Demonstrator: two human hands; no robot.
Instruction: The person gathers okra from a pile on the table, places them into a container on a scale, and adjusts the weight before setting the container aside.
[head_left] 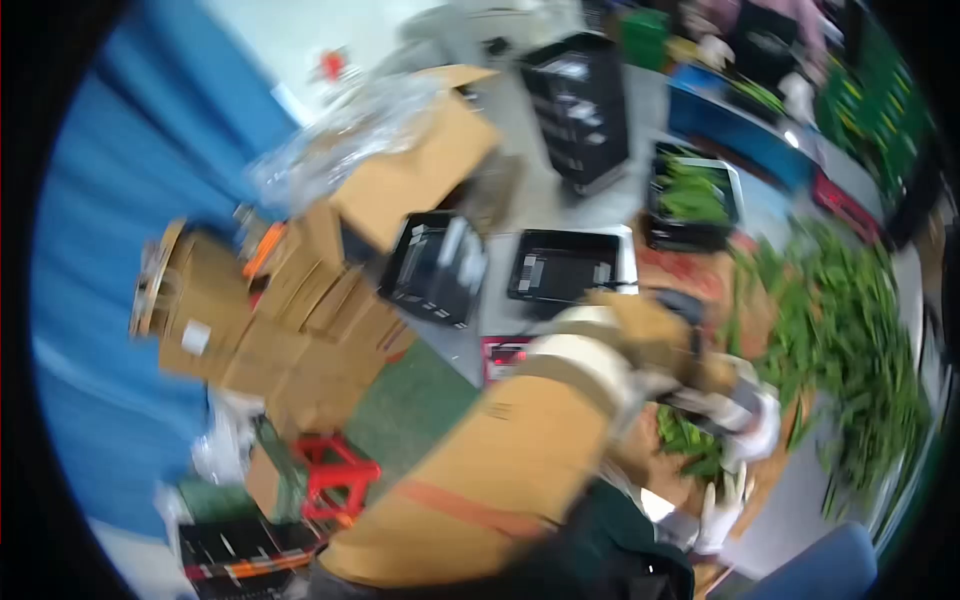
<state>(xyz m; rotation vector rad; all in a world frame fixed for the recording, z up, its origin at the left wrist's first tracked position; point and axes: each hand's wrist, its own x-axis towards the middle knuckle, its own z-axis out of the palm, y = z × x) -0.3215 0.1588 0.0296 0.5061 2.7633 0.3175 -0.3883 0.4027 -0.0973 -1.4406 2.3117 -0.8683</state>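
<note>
The view is tilted and smeared by motion. My left hand (757,425), in a white glove, is over the tan work surface beside cut green leafy stalks (690,440). Its fingers are too blurred to read. Below it, my right hand (718,515), also in a white glove, has its fingers stretched out and apart near the same greens. Nothing shows in its grasp. A large heap of long leafy stalks (850,350) lies just past both hands. A wide tan shape with an orange stripe (490,460) crosses the foreground, blurred, hiding part of the surface.
A black crate with greens (690,235) stands beyond the surface, near two black trays (565,265) (437,268) and a tall black crate (580,110). Cardboard boxes (290,350), a red stool (335,475) and a blue curtain (110,250) are to the left. A co-worker (765,45) stands across.
</note>
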